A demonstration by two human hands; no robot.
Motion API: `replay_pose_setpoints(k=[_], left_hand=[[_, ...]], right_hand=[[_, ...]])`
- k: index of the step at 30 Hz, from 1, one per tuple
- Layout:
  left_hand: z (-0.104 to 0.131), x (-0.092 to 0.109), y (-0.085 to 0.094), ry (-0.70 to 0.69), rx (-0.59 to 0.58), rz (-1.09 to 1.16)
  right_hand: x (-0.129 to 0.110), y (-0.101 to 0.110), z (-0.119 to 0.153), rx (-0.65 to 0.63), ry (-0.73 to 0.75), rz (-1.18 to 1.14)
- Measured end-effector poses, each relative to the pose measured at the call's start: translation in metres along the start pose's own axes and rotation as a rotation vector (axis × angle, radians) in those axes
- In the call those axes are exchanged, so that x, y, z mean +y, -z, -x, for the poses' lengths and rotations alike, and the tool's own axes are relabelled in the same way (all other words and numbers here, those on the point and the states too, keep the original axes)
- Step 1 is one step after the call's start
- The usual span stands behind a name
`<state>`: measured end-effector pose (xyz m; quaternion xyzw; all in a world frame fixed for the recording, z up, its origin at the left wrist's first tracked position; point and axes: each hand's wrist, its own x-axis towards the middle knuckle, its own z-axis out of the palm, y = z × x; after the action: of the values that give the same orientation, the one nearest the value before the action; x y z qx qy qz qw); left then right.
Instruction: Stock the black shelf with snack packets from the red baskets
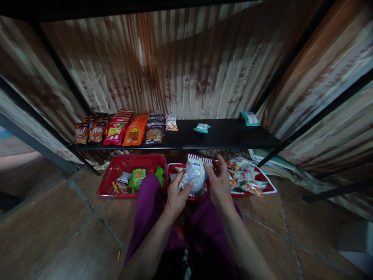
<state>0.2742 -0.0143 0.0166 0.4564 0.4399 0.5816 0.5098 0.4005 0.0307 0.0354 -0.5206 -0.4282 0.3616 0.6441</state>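
Note:
Between my hands is a white snack bag [196,175] with a red and blue striped top edge, its printed back turned up toward me. My left hand [177,198] grips the lower left of the bag, thumb on top. On the right side, my right hand [219,181] has its thumb on the bag's upper corner and its fingers behind it. Directly below lies a red basket with a white rim [272,186], holding several snack bags [243,171], mostly white, orange and teal. My hands hide part of this basket.
A low black shelf [227,136] carries brown, red, orange and dark snack packs [135,130] at left, one white-and-orange bag [171,122], and two teal packs [202,128]. Another red basket [106,182] with green packs stands at left. Black posts [291,54] frame the shelf; a striped curtain [186,70] hangs behind.

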Motion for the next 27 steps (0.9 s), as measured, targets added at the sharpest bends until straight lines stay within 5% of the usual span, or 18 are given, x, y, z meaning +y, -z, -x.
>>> replay_pose_setpoints(k=[5,10,20,27], left_hand=[[0.003,0.001,-0.001,-0.019,-0.082,-0.043],[-0.004,0.009,-0.001,-0.041,-0.018,-0.021],[-0.026,0.032,-0.003,-0.033,0.172,-0.062],[-0.046,0.030,0.005,-0.061,0.380,-0.105]], right_hand=[[-0.012,0.003,-0.001,-0.147,-0.290,-0.231],[-0.013,-0.002,0.007,-0.096,-0.348,-0.285],[-0.011,0.003,0.012,-0.228,-0.390,-0.148],[-0.004,0.008,0.021,-0.594,-0.428,-0.177]])
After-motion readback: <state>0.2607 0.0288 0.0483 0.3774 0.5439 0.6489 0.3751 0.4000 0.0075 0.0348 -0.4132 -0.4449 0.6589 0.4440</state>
